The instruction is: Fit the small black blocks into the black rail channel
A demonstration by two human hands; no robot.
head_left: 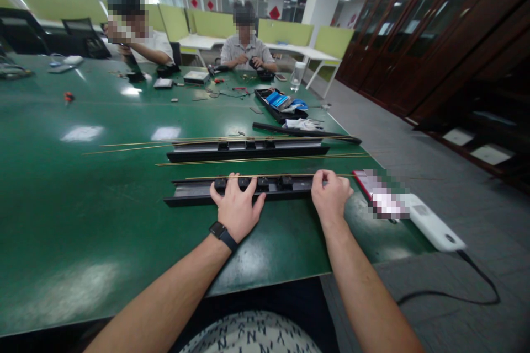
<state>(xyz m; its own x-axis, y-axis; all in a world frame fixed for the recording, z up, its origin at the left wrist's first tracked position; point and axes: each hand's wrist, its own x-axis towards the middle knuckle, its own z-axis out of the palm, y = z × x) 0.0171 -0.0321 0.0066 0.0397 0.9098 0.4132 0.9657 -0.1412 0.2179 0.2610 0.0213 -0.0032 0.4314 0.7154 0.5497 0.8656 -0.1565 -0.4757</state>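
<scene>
A long black channel with a grey inside and several small black blocks lies in front of me. My left hand rests on it palm down, fingers spread over the blocks and partly hiding them. At the channel's right end my right hand is closed in a pinch on a thin brass-coloured rod. That rod runs along the channel's far side, over the blocks. Behind it lie more thin rods and a second black channel with similar blocks.
On the right are a red-edged phone and a white device with a black cable. Farther back lie a black bar, white gloves and a black tray holding blue packets. Two people sit across the green table.
</scene>
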